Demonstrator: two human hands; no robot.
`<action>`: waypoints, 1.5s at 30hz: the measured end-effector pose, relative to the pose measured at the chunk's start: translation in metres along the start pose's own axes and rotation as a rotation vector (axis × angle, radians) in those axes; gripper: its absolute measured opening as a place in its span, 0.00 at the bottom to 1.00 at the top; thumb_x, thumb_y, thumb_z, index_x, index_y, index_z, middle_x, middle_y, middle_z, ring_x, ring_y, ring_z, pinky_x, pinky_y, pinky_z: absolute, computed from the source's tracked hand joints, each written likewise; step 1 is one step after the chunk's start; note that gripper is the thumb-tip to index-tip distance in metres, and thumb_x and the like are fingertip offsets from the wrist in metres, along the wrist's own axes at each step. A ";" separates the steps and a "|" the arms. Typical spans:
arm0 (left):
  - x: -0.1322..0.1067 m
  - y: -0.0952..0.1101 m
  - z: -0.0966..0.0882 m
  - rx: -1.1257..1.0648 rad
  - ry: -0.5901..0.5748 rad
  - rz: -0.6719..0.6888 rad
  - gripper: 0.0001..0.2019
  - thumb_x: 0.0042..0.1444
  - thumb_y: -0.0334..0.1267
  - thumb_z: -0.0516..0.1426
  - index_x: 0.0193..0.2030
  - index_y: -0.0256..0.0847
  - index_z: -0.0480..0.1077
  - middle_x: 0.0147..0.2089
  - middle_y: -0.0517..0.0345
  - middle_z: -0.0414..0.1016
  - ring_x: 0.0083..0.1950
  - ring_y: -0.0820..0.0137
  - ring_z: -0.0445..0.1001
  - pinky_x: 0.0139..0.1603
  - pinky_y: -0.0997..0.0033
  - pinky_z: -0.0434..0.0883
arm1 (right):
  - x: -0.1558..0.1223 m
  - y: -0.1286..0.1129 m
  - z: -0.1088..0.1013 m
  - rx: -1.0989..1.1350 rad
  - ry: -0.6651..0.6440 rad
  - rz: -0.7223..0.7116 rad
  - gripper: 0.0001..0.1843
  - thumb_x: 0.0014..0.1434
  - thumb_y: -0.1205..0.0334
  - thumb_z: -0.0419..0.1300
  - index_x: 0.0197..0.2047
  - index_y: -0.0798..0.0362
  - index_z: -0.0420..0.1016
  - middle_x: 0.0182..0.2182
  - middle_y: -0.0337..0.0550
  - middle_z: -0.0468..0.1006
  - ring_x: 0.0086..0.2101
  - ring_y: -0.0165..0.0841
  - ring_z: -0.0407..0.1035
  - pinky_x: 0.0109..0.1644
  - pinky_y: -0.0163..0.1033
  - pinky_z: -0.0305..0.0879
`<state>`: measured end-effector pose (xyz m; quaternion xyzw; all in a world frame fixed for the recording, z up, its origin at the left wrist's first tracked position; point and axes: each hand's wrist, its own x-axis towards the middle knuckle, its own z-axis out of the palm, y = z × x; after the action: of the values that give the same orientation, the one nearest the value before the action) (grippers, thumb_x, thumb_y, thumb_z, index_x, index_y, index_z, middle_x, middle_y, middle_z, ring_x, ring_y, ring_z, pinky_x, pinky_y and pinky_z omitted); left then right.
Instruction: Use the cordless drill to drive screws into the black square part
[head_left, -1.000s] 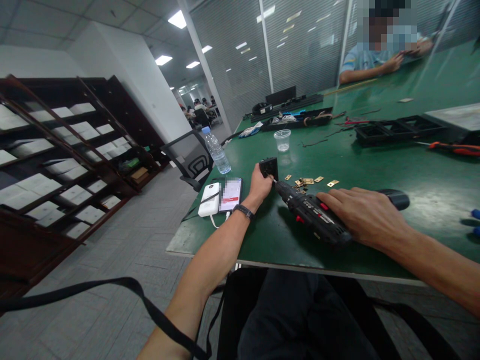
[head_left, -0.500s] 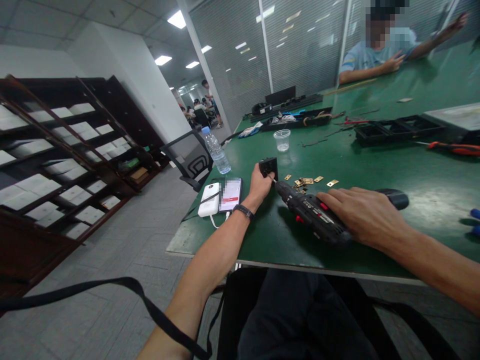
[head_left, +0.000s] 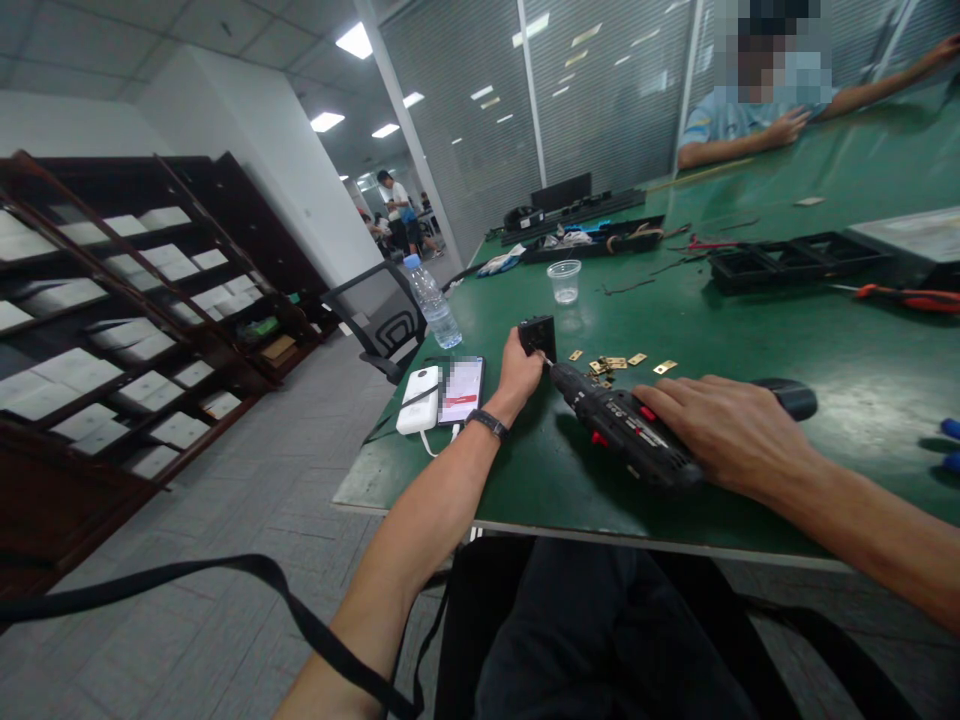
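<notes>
1. With the black block (head_left: 546,334) as clock centre, the left hand (head_left: 523,362) grips it from 8 o'clock at the bench's (head_left: 517,490) left end, probably to steady it; whether the block rests on the bench, I cannot tell.
2. The right hand (head_left: 731,425) is closed around the handle of the drill (head_left: 626,425), which lies over towards 4 o'clock, its bit aimed at the block, presumably to keep the two in line. Whether the tip touches is too small to tell.
3. Small brass plates (head_left: 616,364) lie loose near 4 o'clock, likely for easy reach.
4. The green bench bears a plastic cup (head_left: 564,285) at 1 o'clock, a water bottle (head_left: 435,305) at 10, a phone (head_left: 469,385) and power bank (head_left: 418,405) at 8, and a screwdriver (head_left: 911,297) towards 3.
5. Around the room: a person (head_left: 709,130) sits at the bench near 1 o'clock; dark shelves (head_left: 150,300) stand at 9.
</notes>
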<state>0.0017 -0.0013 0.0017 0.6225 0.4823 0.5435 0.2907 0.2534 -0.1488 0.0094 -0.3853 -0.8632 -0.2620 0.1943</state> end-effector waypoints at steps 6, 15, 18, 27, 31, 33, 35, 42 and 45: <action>0.001 -0.002 0.000 -0.009 -0.014 0.002 0.16 0.53 0.23 0.62 0.49 0.39 0.71 0.50 0.51 0.80 0.52 0.62 0.77 0.58 0.63 0.73 | 0.000 0.000 0.001 -0.006 0.000 0.007 0.16 0.61 0.73 0.55 0.52 0.54 0.71 0.36 0.44 0.79 0.32 0.40 0.74 0.39 0.44 0.60; 0.001 -0.002 0.000 -0.008 -0.019 -0.002 0.18 0.51 0.22 0.62 0.48 0.39 0.71 0.49 0.52 0.80 0.51 0.63 0.77 0.57 0.63 0.73 | 0.000 0.000 0.000 -0.012 0.011 -0.003 0.17 0.61 0.73 0.55 0.52 0.55 0.71 0.36 0.44 0.79 0.32 0.40 0.75 0.37 0.44 0.59; 0.001 -0.001 0.000 -0.004 -0.016 -0.003 0.17 0.51 0.21 0.61 0.47 0.39 0.71 0.48 0.52 0.79 0.50 0.63 0.77 0.56 0.63 0.73 | 0.000 0.000 -0.001 -0.011 0.015 -0.002 0.17 0.61 0.72 0.55 0.53 0.55 0.71 0.36 0.44 0.79 0.32 0.40 0.74 0.38 0.44 0.60; -0.001 0.003 0.000 -0.004 -0.007 0.000 0.20 0.51 0.18 0.56 0.49 0.39 0.71 0.50 0.51 0.79 0.53 0.63 0.77 0.59 0.63 0.73 | 0.000 0.000 0.000 0.003 0.020 -0.001 0.16 0.61 0.73 0.55 0.52 0.56 0.73 0.35 0.45 0.78 0.31 0.40 0.73 0.37 0.44 0.58; 0.000 0.001 0.000 -0.008 -0.006 -0.004 0.19 0.50 0.19 0.57 0.48 0.39 0.71 0.49 0.51 0.79 0.52 0.62 0.77 0.59 0.62 0.73 | 0.001 0.000 -0.002 0.008 0.004 0.005 0.15 0.61 0.73 0.54 0.51 0.55 0.73 0.35 0.46 0.79 0.31 0.40 0.73 0.37 0.44 0.58; 0.000 0.000 0.000 -0.009 -0.010 -0.005 0.19 0.49 0.20 0.58 0.47 0.39 0.72 0.49 0.51 0.79 0.51 0.62 0.77 0.59 0.61 0.74 | 0.001 -0.001 -0.002 0.009 -0.011 0.013 0.15 0.61 0.73 0.54 0.50 0.54 0.72 0.35 0.46 0.79 0.32 0.40 0.73 0.37 0.44 0.58; 0.000 -0.002 0.000 -0.010 -0.014 -0.008 0.19 0.48 0.21 0.59 0.48 0.39 0.72 0.48 0.52 0.79 0.51 0.61 0.77 0.59 0.60 0.74 | 0.001 -0.001 -0.002 0.008 -0.022 0.021 0.16 0.61 0.73 0.54 0.50 0.53 0.72 0.35 0.45 0.79 0.32 0.40 0.73 0.38 0.44 0.58; 0.001 -0.002 0.000 -0.010 -0.021 -0.013 0.19 0.49 0.21 0.61 0.48 0.39 0.71 0.47 0.54 0.79 0.49 0.63 0.76 0.57 0.62 0.74 | 0.000 -0.001 -0.001 0.005 -0.019 0.010 0.15 0.62 0.73 0.54 0.51 0.54 0.72 0.35 0.44 0.78 0.31 0.40 0.73 0.37 0.44 0.58; 0.000 -0.001 0.000 -0.007 -0.011 -0.010 0.20 0.47 0.19 0.59 0.47 0.39 0.71 0.48 0.53 0.79 0.51 0.63 0.76 0.59 0.62 0.74 | 0.000 0.000 0.000 0.001 -0.015 0.008 0.15 0.62 0.73 0.54 0.51 0.55 0.72 0.35 0.45 0.78 0.32 0.39 0.73 0.37 0.44 0.57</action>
<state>0.0017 -0.0005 0.0009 0.6220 0.4821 0.5402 0.2981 0.2533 -0.1493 0.0092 -0.3905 -0.8633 -0.2578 0.1893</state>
